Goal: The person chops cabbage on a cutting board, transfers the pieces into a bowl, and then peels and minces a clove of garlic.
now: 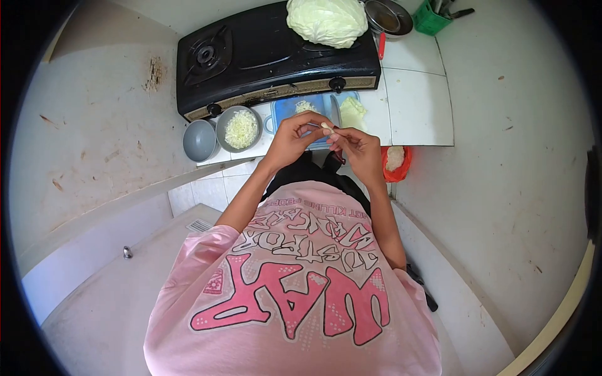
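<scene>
My left hand and my right hand meet above the counter's front edge. Their fingertips pinch a small pale piece between them; its kind is too small to make out. Below the hands lies a blue cutting board, partly hidden by them. On it are a small heap of shredded cabbage and a knife, its blade pointing away from me. A pale green cabbage leaf rests at the board's right side. Left of the board, a grey bowl holds shredded cabbage.
A second grey bowl stands at the far left. Behind the board is a black gas stove with a large cabbage on it. Strainers and a green utensil basket stand back right. A red bag sits right, below counter level.
</scene>
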`<state>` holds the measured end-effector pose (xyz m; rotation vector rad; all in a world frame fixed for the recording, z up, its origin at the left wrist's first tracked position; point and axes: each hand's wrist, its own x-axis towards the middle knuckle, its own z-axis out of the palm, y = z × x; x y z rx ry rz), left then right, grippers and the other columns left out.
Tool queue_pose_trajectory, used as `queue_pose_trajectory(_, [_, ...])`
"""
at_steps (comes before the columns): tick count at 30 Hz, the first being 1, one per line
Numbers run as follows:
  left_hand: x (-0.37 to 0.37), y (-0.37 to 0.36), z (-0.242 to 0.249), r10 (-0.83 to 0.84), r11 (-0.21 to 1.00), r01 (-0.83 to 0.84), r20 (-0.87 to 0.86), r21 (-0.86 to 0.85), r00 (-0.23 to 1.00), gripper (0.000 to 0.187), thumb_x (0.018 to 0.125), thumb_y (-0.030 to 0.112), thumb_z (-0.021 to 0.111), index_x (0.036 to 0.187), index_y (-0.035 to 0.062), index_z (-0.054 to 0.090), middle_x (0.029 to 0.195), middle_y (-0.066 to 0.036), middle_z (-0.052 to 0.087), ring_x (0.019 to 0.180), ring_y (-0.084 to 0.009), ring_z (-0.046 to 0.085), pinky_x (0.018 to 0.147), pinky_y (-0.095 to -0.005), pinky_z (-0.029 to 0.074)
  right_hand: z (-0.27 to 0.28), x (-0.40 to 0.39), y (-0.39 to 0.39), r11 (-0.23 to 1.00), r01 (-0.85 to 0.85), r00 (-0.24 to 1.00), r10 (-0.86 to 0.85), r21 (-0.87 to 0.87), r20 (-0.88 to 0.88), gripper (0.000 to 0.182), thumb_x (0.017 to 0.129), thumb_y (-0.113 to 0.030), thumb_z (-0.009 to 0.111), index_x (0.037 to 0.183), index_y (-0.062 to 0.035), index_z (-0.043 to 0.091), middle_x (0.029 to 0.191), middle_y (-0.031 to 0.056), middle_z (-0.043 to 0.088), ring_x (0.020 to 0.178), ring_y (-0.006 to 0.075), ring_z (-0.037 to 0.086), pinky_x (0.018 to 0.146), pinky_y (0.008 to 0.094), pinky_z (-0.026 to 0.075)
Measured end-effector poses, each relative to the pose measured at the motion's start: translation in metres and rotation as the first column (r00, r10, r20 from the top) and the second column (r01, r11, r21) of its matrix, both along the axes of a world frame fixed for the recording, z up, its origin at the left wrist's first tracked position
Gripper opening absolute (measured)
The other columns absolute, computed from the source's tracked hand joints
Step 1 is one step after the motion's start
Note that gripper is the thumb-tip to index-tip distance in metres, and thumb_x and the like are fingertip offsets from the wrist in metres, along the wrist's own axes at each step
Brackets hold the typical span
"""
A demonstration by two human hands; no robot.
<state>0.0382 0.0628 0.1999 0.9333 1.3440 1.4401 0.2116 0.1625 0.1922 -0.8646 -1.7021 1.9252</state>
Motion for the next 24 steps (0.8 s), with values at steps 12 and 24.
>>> queue_pose_trajectory(12, [-0.026, -0.034, -0.057, 0.382, 0.923, -0.360, 0.232, -0.132, 0.895, 0.021, 0.093, 0.000, 0.069, 0.113, -0.0021, 0.064, 0.096, -0.006, 0.069, 0.096, -0.0131, 0.068, 0.089, -0.0269, 0.054, -0.058, -0.043, -0.014, 0.971, -0.163, 0.978, 0.182, -0.174, 0.099, 0.028, 0.101, -0.021, 0.064, 0.107, 0.0051, 0.072, 0.087, 0.0115, 0.075, 0.077, 0.0142, 0.070, 0.070, 0.0281, 0.055])
queue_pose_trajectory(24, [-0.088, -0.046, -0.154, 0.210, 0.900, -0.260, -0.174, -0.350, 0.962, 0.020, 0.090, 0.014, 0.078, 0.094, -0.0028, 0.068, 0.082, -0.009, 0.071, 0.076, -0.0143, 0.071, 0.067, -0.0286, 0.057, -0.153, -0.012, -0.019, 0.767, -0.164, 0.796, -0.269, 0.621, 0.543, 0.038, 0.088, -0.022, 0.075, 0.113, 0.0035, 0.061, 0.107, 0.0205, 0.062, 0.094, 0.0361, 0.065, 0.083, 0.0440, 0.052])
